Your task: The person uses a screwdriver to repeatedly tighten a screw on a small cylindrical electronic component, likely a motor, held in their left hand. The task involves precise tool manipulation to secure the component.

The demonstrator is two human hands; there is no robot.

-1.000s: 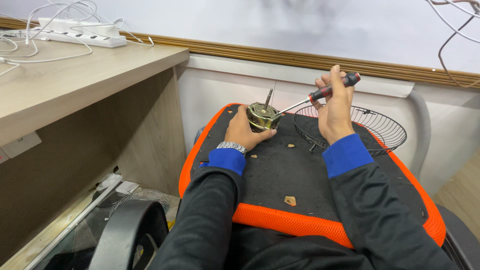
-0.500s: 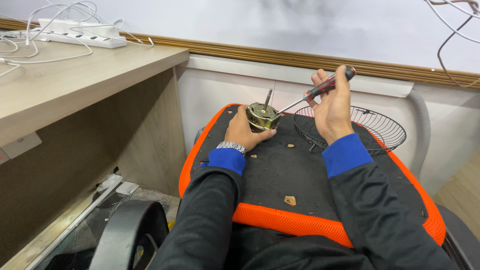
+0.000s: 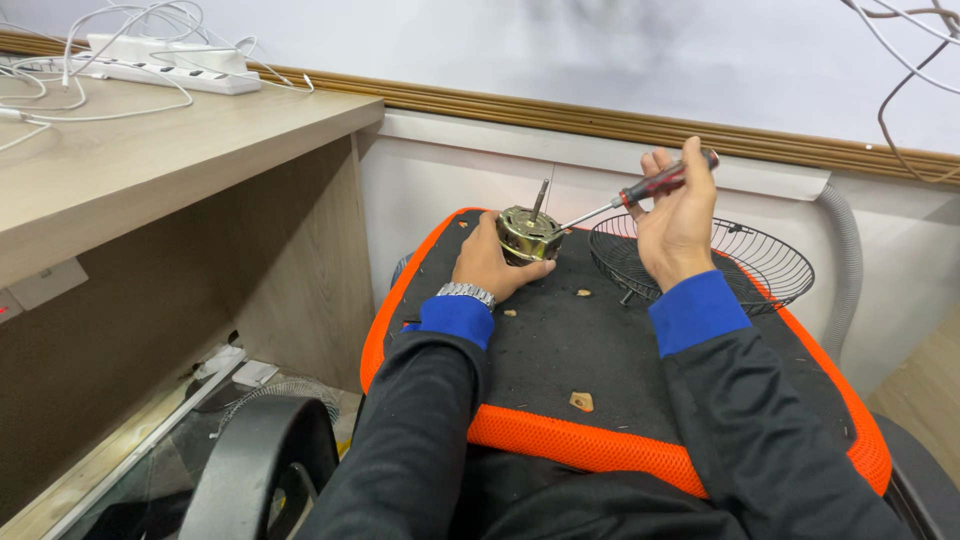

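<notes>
Brassy-gold motor, red-black screwdriver handle, orange-edged black cushion, possibly dark-grey wire guard

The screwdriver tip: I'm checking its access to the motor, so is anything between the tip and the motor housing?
Nothing visible. The right hand holds the screwdriver, whose shaft runs unobstructed to the motor. The left hand grips the motor from the near side, away from the shaft.

We look down from a single head-worn camera, close over our own forearms, facing the wall at twelve o'clock; the chair seat fills centre frame, the desk sits at ten o'clock.
</notes>
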